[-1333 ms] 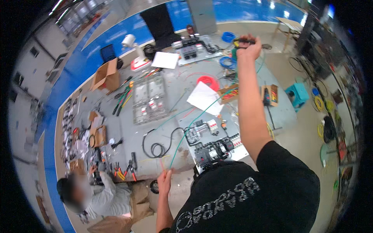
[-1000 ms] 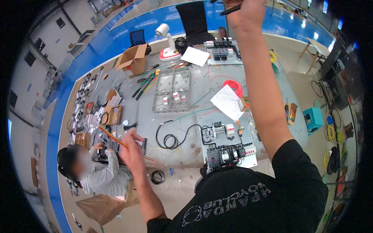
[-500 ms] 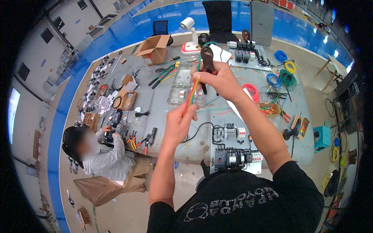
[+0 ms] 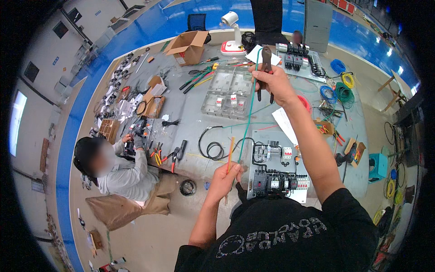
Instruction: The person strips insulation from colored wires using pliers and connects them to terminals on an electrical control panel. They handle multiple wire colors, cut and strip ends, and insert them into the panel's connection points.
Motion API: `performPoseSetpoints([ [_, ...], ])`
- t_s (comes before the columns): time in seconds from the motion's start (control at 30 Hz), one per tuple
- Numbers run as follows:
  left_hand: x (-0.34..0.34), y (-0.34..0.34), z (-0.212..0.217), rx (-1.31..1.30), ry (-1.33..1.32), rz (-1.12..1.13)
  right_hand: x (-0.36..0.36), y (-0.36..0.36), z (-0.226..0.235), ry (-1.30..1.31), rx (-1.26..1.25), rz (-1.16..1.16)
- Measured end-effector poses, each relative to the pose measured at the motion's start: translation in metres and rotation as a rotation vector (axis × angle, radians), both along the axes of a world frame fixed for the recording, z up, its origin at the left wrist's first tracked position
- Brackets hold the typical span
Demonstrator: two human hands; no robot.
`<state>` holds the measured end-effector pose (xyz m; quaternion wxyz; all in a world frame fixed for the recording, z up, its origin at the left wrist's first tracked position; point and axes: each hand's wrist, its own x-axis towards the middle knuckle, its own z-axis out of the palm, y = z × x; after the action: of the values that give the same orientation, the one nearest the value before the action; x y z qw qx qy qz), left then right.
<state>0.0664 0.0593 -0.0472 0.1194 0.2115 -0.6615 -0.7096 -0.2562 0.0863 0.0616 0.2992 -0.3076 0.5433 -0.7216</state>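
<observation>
My right hand (image 4: 277, 86) is closed around dark pliers (image 4: 266, 58), their head pointing away from me and their handles hanging below the fingers. A green wire (image 4: 248, 120) passes along that hand and stretches almost straight down to my left hand (image 4: 223, 180). The left fingers pinch the wire's lower part together with a short orange-and-yellow bundle of wires (image 4: 231, 152), which sticks up beside the thumb. Just right of my left hand lies a mounting plate with breakers, contactors and black wiring (image 4: 276, 174). Whether the plier jaws touch the wire, I cannot tell.
A clear plastic case with breakers (image 4: 213, 109) lies mid-table (image 4: 181, 129). A loose black cable (image 4: 213, 147) curls near the plate. Wire coils (image 4: 345, 93) sit at the right, a cardboard box (image 4: 186, 49) at the back. At the left a co-worker (image 4: 120, 167) handles a dark device.
My left hand has drawn down toward me with the wires, away from the right hand. The green wire now spans the gap between them. My right hand with the pliers has shifted slightly right.
</observation>
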Motion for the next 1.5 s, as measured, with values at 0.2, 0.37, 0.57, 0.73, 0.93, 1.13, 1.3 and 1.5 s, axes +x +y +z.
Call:
performPoseSetpoints([
  [0.2,0.013,0.009,-0.02,0.041,-0.069,-0.019,-0.014,-0.005,-0.019,-0.012,0.056,0.002],
  [0.37,0.017,0.008,-0.037,0.077,-0.137,-0.021,-0.014,-0.009,-0.049,-0.047,0.119,0.062],
  [0.57,0.025,0.007,-0.064,0.075,-0.236,0.018,0.008,-0.003,-0.085,-0.044,0.205,0.183],
  [0.73,0.025,0.004,-0.058,0.208,-0.308,-0.026,0.062,0.015,-0.135,-0.147,0.229,0.348],
  [0.93,0.042,0.007,-0.064,0.166,-0.323,-0.104,0.057,0.018,-0.117,-0.111,0.141,0.253],
  [1.13,0.038,0.006,-0.067,0.147,-0.31,-0.061,0.055,0.013,-0.109,-0.018,0.191,0.142],
  [1.3,0.023,-0.055,-0.03,0.302,-0.33,0.081,0.045,0.014,-0.113,-0.128,0.221,0.253],
  [1.5,-0.043,-0.125,-0.031,0.79,0.015,0.146,0.086,-0.003,-0.109,-0.156,0.254,0.395],
])
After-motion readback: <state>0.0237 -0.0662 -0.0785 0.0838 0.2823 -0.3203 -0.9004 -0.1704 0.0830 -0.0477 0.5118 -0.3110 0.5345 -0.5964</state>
